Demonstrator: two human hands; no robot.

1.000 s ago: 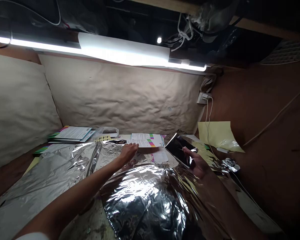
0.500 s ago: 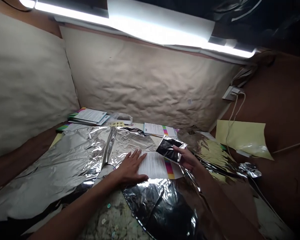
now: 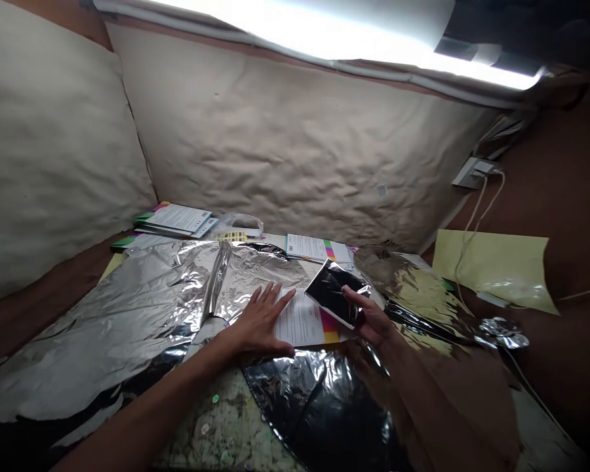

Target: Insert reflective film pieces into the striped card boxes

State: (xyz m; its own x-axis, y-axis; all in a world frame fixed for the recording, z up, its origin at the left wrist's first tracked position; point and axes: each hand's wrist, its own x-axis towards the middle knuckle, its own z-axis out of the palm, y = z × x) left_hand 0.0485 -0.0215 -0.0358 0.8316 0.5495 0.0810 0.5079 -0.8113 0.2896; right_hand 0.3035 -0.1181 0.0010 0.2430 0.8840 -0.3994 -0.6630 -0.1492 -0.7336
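**Left hand spread at the sheet, right hand pinching a black piece**

Head view: I'm looking down on my two hands over a speckled stone tabletop point(image 3: 216, 419). My left hand point(image 3: 260, 321) lies flat with its fingers spread, resting on crinkled aluminium foil point(image 3: 128, 314), its fingertips point(image 3: 288, 298) at the left edge of a printed sheet point(image 3: 302, 321) with a coloured strip. My right hand point(image 3: 368, 318) pinches a glossy black rectangular piece point(image 3: 330, 292) between thumb and fingers at its right edge. That piece is tilted just above the sheet, and I can't tell what it is.

Dark mirrored foil point(image 3: 319, 413) lies near me, below the sheet. At the far left are a stack of leaflets point(image 3: 174, 219), a clear plastic bag point(image 3: 240, 226) and a small yellow sticker strip point(image 3: 232, 236). A second printed sheet point(image 3: 314, 249) lies far centre. To the right are a crumpled foil wad point(image 3: 501, 332) and a pale yellow sheet point(image 3: 491, 262), with a wall socket point(image 3: 472, 174) and its white cable point(image 3: 472, 229) above. Beige paper point(image 3: 295, 131) covers the far wall, under a bright light tube point(image 3: 349, 33).
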